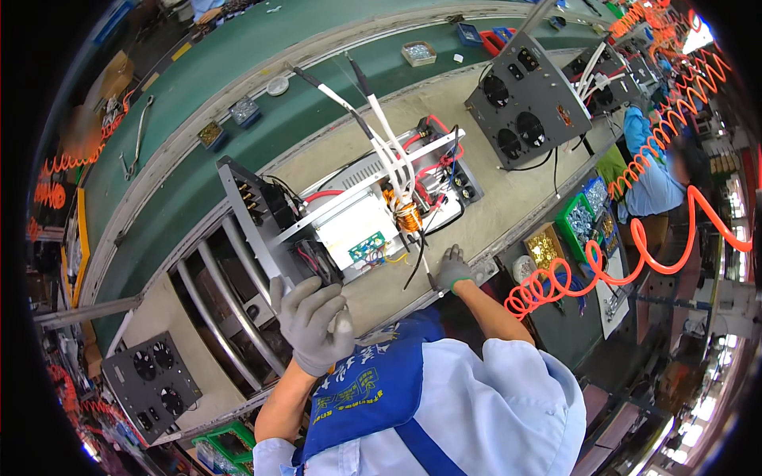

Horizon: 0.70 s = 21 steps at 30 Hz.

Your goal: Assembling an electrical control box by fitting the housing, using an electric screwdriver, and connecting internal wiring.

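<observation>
Left gloved hand [317,327], below centre-left: raised, fingers parted, nothing gripped. Open electronics chassis [343,226] mid-frame on bench [508,194], copper-wound coil [409,216] toward its right. Right gloved hand [454,268], right of centre, at bench edge; grip on adjacent black-tipped lead [431,278]: cannot tell. Dark grey fan-fitted unit [530,99], upper right.

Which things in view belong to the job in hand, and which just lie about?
Likely the job:
- left gloved hand
- right gloved hand
- open metal chassis
- copper-wound coil
- thick white cables
- small green circuit board

Apparently lying about:
- long metal hand tool
- round white dish or lid
- blue parts tray (possibly supplies)
- dark-grey unit with fans, lower left
</observation>
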Motion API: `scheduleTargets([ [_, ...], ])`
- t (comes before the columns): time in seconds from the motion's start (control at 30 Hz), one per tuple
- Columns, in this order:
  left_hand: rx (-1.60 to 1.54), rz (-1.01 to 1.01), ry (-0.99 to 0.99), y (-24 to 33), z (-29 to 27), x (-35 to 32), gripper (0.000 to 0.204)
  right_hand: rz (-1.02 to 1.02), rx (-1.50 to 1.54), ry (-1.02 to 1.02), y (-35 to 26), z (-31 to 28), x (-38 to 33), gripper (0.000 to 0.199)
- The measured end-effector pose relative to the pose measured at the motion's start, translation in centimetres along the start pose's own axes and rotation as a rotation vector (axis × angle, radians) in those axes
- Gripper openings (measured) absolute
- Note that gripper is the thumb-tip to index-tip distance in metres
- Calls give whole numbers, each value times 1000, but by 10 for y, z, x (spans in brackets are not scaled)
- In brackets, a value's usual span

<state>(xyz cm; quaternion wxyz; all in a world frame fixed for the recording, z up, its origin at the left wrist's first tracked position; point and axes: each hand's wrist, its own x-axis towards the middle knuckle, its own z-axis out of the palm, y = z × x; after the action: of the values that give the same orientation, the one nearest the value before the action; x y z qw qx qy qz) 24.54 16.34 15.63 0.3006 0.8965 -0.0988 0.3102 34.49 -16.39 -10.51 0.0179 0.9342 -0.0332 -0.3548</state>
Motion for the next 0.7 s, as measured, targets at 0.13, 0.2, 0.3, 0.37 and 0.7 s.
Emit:
scheduleTargets([
  [0.13, -48, 23, -12, -6, 2, -3, 11, 21, -21, 15, 10, 18, 16, 104],
  [0.2, -54, 45, -5, -7, 4, -4, 11, 24, -7, 25, 15, 32, 31, 104],
  [0.3, 8, 11, 18, -12, 3, -12, 13, -18, -18, 14, 3, 12, 18, 104],
  [0.37, -33, 59, 9, -12, 5, -8, 11, -8, 2, 27, 6, 10, 18, 107],
  [0.7, 68, 20, 49, -9, 11, -16, 22, -92, -39, 227, 20, 46, 36, 89],
])
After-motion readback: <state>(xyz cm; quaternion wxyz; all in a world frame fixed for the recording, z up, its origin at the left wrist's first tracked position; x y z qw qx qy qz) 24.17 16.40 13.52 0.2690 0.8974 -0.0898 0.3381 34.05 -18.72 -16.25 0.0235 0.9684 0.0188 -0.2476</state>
